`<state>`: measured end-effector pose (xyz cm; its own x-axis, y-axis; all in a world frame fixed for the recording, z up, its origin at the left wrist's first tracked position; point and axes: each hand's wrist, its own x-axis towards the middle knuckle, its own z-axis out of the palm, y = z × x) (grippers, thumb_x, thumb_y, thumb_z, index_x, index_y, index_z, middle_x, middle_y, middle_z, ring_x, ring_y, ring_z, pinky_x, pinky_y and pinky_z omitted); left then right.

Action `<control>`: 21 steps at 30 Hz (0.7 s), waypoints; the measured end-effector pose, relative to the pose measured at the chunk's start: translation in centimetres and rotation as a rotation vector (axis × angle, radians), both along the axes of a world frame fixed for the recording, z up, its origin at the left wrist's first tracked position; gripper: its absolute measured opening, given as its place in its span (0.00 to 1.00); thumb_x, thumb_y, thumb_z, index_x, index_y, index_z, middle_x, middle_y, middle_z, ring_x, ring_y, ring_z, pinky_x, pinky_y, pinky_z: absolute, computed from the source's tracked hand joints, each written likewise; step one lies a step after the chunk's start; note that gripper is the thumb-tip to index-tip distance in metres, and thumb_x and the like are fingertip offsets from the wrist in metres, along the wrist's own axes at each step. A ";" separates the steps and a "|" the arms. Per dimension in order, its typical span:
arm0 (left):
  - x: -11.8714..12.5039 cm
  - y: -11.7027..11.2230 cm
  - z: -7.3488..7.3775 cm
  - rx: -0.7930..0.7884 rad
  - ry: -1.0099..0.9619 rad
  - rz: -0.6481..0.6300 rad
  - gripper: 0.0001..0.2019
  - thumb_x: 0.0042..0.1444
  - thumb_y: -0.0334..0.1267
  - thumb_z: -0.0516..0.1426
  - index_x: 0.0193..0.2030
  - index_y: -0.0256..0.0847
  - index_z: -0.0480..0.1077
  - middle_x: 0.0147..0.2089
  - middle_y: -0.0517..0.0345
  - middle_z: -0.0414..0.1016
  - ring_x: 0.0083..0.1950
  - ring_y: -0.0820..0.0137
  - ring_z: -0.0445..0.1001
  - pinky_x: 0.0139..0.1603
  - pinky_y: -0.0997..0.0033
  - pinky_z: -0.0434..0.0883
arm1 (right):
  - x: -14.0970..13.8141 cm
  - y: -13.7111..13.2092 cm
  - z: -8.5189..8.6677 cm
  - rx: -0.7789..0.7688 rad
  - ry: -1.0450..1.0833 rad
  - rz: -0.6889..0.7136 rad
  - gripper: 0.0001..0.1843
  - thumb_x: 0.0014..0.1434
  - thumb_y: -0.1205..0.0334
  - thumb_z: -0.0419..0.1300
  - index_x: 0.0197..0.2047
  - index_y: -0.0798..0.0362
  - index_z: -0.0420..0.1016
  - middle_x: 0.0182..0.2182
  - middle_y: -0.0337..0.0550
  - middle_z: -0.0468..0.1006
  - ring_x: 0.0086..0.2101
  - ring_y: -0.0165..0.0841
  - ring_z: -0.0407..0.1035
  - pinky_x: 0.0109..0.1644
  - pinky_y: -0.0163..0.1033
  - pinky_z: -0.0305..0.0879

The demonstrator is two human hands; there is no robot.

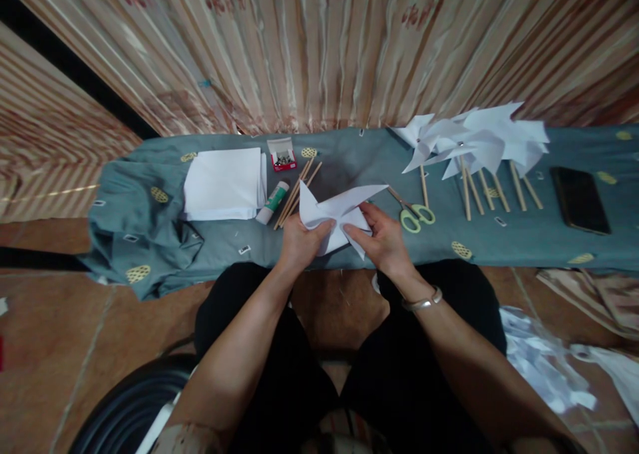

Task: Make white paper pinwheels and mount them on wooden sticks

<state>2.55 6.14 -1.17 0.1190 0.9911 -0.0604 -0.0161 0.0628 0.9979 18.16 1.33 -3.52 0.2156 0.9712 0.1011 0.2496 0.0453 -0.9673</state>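
Note:
A white paper pinwheel [339, 208] without a visible stick is held between my two hands near the table's front edge. My left hand [304, 241] grips its left side, thumb pressed toward the centre. From the right, my right hand [382, 237] pinches the paper, thumb also near the middle and fingers behind. Just left of the pinwheel lie several wooden sticks [295, 198] and a glue stick [273, 202]. A small red-and-white box [282, 156] of metal pins stands open behind them. Scissors [417, 216] with light green handles rest to the right of my right hand.
A stack of white paper [223, 184] lies at the left on the cloth-covered table [329, 148]. Several pinwheels [479, 141] on sticks lie back right, beside a black phone [580, 200]. A striped curtain [319, 54] hangs behind. A bag of paper scraps [542, 357] lies on the floor.

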 end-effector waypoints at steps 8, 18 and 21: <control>0.4 -0.3 -0.4 -0.064 -0.060 0.034 0.11 0.36 0.34 0.68 0.30 0.37 0.78 0.30 0.57 0.80 0.36 0.61 0.77 0.40 0.64 0.73 | -0.1 -0.5 0.8 0.010 -0.094 0.010 0.23 0.54 0.54 0.63 0.52 0.51 0.72 0.45 0.45 0.81 0.42 0.40 0.75 0.49 0.46 0.71; 0.0 -0.7 0.3 -0.116 -0.078 0.024 0.06 0.38 0.32 0.67 0.27 0.38 0.77 0.29 0.55 0.80 0.32 0.60 0.77 0.37 0.63 0.73 | -0.7 -1.1 0.7 0.016 0.013 0.020 0.26 0.54 0.50 0.65 0.53 0.51 0.72 0.48 0.49 0.80 0.45 0.42 0.76 0.51 0.48 0.72; -0.3 -0.5 0.1 -0.131 -0.097 0.043 0.07 0.37 0.32 0.68 0.28 0.39 0.77 0.30 0.56 0.81 0.34 0.60 0.78 0.38 0.63 0.74 | -0.5 -1.3 1.5 0.004 0.077 0.043 0.27 0.56 0.47 0.63 0.56 0.51 0.70 0.50 0.50 0.79 0.48 0.43 0.75 0.54 0.49 0.71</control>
